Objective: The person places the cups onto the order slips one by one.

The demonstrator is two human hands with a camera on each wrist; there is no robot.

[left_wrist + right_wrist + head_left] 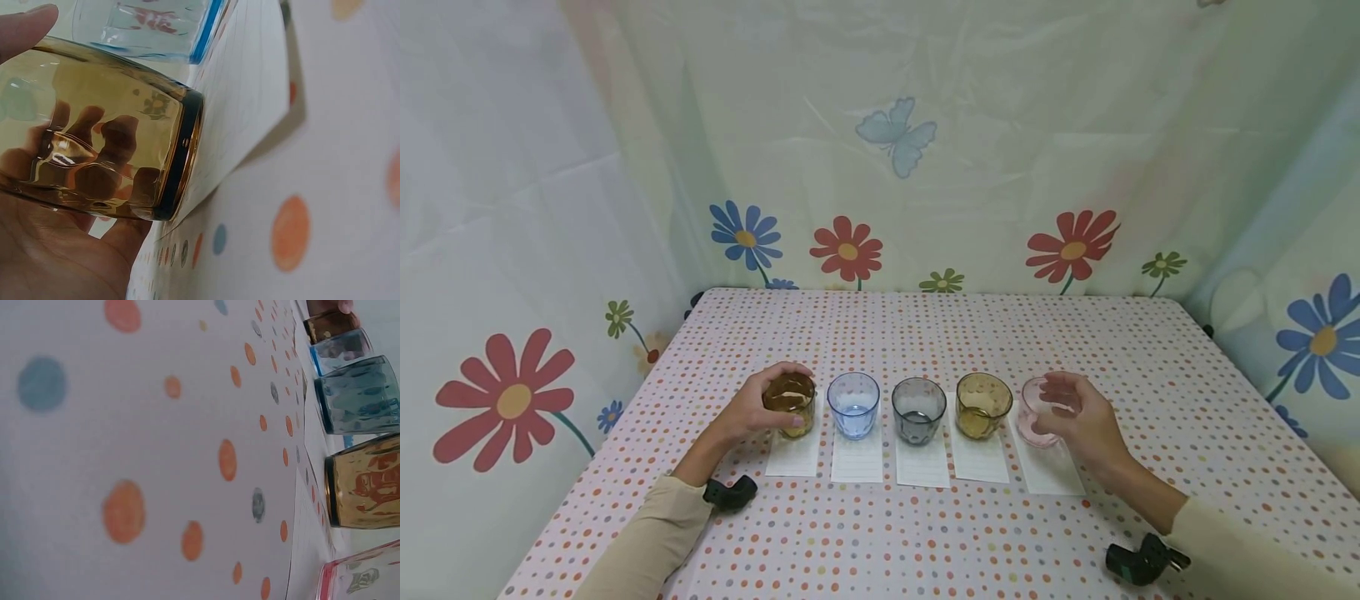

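My left hand [748,410] grips a dark amber glass [796,408] at the left end of a row. In the left wrist view its fingers lie behind the amber glass [94,131], and the thumb is at the rim side. At the right end, my right hand [1092,423] holds a pink glass [1033,417], thumb on the near side and fingers over the far side. Between them stand a blue glass [853,408], a grey glass [918,412] and a yellowish glass [982,408], all upright. The right wrist view shows part of the pink glass [362,578] but not the right hand's fingers.
Lined white paper slips [857,467] lie under or in front of the glasses. A dotted cloth [880,550] covers the table. Dark devices are on both wrists, among them the right wrist device [1142,560]. A flowered curtain [970,167] hangs behind and at the sides.
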